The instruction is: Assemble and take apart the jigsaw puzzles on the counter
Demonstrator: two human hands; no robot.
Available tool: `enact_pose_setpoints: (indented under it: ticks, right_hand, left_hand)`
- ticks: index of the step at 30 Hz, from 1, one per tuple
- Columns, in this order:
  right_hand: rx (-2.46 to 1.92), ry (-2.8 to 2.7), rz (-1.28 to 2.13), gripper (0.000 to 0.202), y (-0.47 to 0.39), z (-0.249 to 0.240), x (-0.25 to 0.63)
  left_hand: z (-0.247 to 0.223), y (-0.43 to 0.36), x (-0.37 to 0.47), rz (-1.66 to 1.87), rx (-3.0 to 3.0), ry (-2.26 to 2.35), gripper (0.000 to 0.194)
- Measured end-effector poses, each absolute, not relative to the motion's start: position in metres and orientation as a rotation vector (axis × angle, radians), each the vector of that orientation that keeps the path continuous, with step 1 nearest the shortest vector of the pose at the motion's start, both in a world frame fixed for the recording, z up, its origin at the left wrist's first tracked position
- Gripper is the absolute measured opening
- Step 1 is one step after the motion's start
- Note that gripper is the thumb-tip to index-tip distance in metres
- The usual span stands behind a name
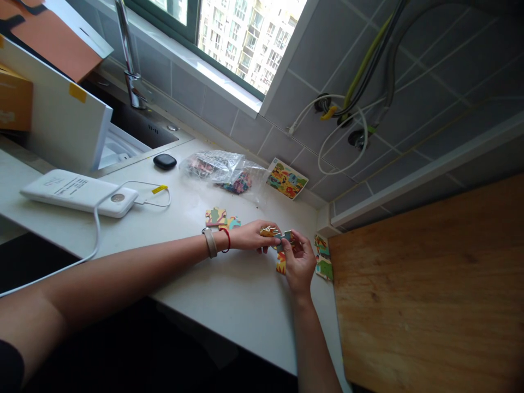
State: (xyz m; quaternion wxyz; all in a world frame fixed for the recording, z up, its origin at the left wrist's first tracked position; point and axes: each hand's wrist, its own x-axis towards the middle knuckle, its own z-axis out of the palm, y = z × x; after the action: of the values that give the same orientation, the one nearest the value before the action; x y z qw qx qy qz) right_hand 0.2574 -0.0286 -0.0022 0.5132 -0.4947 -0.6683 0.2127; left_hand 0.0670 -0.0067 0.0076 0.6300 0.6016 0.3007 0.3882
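Observation:
My left hand (254,236), a band and a red string at its wrist, is closed on several jigsaw puzzle pieces (268,231) with yellow print. Close beside it, my right hand (301,267) pinches one puzzle piece (287,235) between thumb and fingers. The two hands nearly meet above the white counter (241,295). An orange and yellow puzzle piece (280,263) shows below the fingers, partly hidden by my right hand. Behind my left wrist lie more puzzle pieces (216,216). To the right, green and yellow pieces (325,267) rest by the wooden board.
A clear plastic bag (229,166) of colourful pieces lies at the back, with a picture card (287,179) leaning on the wall. Left are a white power bank (82,192) with its cable and a black case (165,161). A wooden board (429,289) borders the right side.

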Motion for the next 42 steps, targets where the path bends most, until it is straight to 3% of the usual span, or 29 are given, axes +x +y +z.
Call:
enact_pose_setpoints:
  ticks: [9, 16, 27, 35, 42]
  right_hand:
    - [-1.091, -1.761, 0.097, 0.02, -0.035, 0.005, 0.257]
    - [-1.035, -1.821, -0.047, 0.024, -0.033, 0.004, 0.257]
    - [-1.113, -1.818, 0.097, 0.029, -0.034, -0.002, 0.26]
    - [-1.225, -1.611, 0.48, 0.039, -0.036, -0.007, 0.257]
    - [-1.196, -1.595, 0.449, 0.036, -0.037, -0.006, 0.256]
  left_hand:
    - [0.003, -0.025, 0.08, 1.107, 1.635, 0.936, 0.026]
    - [0.006, -0.029, 0.08, 1.235, 1.88, 0.983, 0.021]
    - [0.001, -0.027, 0.079, 1.287, 2.137, 1.006, 0.015]
    - [0.0, -0.028, 0.077, 1.233, 2.254, 1.011, 0.014]
    - [0.002, -0.029, 0.076, 1.219, 2.287, 1.001, 0.013]
